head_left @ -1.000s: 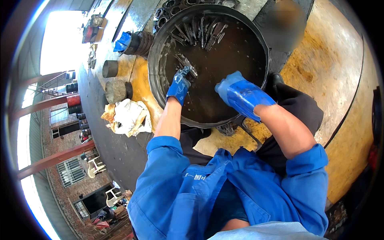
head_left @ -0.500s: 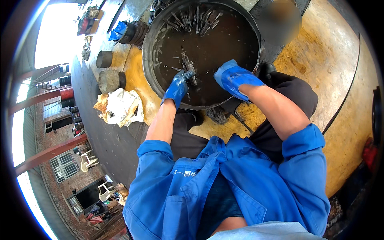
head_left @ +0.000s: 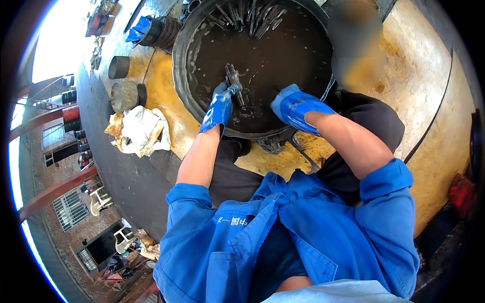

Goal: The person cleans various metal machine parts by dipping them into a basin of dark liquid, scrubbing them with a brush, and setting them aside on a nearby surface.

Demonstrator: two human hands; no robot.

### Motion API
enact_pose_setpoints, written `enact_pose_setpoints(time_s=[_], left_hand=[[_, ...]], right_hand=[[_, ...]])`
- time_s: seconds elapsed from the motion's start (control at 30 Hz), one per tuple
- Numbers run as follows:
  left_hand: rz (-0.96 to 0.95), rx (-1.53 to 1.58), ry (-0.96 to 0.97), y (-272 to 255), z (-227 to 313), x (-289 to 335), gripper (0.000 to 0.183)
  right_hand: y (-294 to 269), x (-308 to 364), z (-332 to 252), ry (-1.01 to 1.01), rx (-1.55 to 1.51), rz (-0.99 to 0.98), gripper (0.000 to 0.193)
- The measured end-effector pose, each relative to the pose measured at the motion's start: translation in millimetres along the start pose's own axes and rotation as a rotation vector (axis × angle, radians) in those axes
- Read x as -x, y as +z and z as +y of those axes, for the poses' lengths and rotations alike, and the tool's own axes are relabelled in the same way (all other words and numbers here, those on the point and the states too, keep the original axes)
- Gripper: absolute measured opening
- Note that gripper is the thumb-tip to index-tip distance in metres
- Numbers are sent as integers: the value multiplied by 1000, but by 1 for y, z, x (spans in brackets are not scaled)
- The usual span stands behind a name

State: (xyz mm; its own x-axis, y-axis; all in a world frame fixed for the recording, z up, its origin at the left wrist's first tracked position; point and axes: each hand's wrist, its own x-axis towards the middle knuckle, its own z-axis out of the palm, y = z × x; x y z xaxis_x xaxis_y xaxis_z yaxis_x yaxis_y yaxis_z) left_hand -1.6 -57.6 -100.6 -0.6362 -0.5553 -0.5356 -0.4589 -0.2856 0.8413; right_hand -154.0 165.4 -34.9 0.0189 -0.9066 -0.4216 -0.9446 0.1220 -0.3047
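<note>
A wide round metal basin [head_left: 180, 76] holds dark brown liquid [head_left: 288, 50] in front of me. My left hand [head_left: 221, 105], in a wet blue rubber glove, is closed around a small bundle of dark, wet, stick-like pieces [head_left: 234, 78] tilted over the liquid. Ripples and bubbles lie just below the bundle. In the same kind of glove, my right hand [head_left: 298, 104] is low over the near right of the basin, fingers curled in; anything within them is hidden. Several similar dark pieces [head_left: 252, 17] stand fanned against the far side of the basin.
Left of the basin lie a crumpled white and tan sack [head_left: 141, 130] and two short cylinders, a grey one [head_left: 126, 96] and a dark one [head_left: 119, 67]. A ribbed dark container with blue plastic [head_left: 139, 30] stands at far left. Dark rag-like material [head_left: 273, 144] sits under the near rim.
My left hand has shifted slightly left, and its bundle now leans further over the liquid with fresh ripples below. The right hand is nearly in place, a little lower. The whole view has shifted slightly.
</note>
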Motion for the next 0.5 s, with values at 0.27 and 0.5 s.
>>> enact_pose_setpoints(time_s=[0.27, 0.5], left_hand=[[30, -40, 150, -1, -5, -3, 36], [206, -80, 215, -7, -19, -10, 35]], right_hand=[[4, -3, -1, -22, -125, -71, 30], [-14, -5, -2, 112, -385, 182, 35]])
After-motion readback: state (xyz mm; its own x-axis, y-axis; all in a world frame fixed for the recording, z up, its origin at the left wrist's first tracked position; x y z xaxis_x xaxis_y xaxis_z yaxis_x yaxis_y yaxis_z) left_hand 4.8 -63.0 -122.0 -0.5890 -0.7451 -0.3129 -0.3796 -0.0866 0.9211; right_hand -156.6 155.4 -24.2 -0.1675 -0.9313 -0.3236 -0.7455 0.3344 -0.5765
